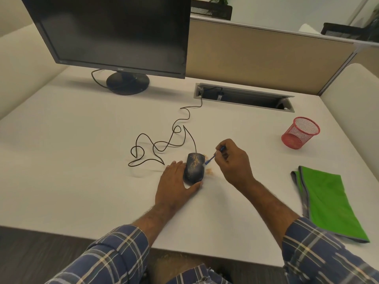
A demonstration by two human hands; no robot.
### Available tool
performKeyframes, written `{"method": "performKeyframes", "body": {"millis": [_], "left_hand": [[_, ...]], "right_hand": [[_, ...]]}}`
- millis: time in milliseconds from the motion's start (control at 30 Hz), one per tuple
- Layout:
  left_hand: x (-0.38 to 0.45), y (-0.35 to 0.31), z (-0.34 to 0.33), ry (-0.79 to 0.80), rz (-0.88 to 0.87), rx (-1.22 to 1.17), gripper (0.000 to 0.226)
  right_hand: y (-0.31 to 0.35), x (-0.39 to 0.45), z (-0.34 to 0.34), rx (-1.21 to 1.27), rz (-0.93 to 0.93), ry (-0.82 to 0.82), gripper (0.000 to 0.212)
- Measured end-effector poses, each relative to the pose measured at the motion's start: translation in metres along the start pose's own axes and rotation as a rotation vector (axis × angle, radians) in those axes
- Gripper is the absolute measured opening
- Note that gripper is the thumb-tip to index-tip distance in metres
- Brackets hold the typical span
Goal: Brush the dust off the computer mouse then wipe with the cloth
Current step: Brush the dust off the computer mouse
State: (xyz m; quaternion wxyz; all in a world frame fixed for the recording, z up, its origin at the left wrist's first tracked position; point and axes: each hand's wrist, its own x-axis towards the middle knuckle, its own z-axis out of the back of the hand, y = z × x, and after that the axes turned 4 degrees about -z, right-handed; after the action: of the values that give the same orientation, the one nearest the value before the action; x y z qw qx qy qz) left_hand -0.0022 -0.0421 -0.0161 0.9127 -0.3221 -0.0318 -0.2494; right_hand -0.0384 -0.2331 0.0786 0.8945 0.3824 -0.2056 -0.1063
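A: Mouse (194, 169), black, wired, on the white counter (82, 140). Condition?

B: Tan dust (195, 162) speckled over its top; more loose dust on the counter just right of the mouse. Cable (164, 143) runs in loops from the mouse's far end to the open cable tray (244, 97) behind the mouse.

A: Left hand (176, 181)?

B: Laid flat against the mouse's left side, fingers straight, thumb wrapped round the mouse's near end. Touching, steadying.

A: Right hand (233, 160)?

B: Just right of the mouse, fingers curled, pinching a small blue brush (213, 158). Brush slants down to the left; its bristle end sits at the mouse's upper right edge.

A: Cloth (330, 201)?

B: Green with grey edging, folded, lying flat well to the right of the mouse, near the counter's front edge. Untouched by either hand.

A: Other entries?

B: Red mesh cup (301, 133), upright, far right and behind the mouse. Black monitor (114, 31), screen dark, on a round stand (128, 83) behind and left of the mouse. Plaid sleeves (114, 255) on both forearms.
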Motion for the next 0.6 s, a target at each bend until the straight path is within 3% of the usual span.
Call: {"method": "performKeyframes", "body": {"millis": [133, 300, 500, 600], "left_hand": [[0.000, -0.001, 0.000, 0.027, 0.022, 0.001, 0.095], [0.000, 0.000, 0.000, 0.019, 0.017, 0.006, 0.094], [0.000, -0.001, 0.001, 0.033, 0.014, 0.020, 0.093], [0.000, -0.001, 0.000, 0.022, 0.013, 0.017, 0.093]], "right_hand": [[0.007, 0.007, -0.009, 0.088, -0.012, 0.003, 0.009], [0.000, 0.010, -0.005, -0.045, 0.002, 0.031, 0.010], [0.007, 0.017, -0.012, 0.057, -0.029, 0.033, 0.009], [0.001, 0.016, -0.012, -0.038, -0.040, 0.044, 0.011]]}}
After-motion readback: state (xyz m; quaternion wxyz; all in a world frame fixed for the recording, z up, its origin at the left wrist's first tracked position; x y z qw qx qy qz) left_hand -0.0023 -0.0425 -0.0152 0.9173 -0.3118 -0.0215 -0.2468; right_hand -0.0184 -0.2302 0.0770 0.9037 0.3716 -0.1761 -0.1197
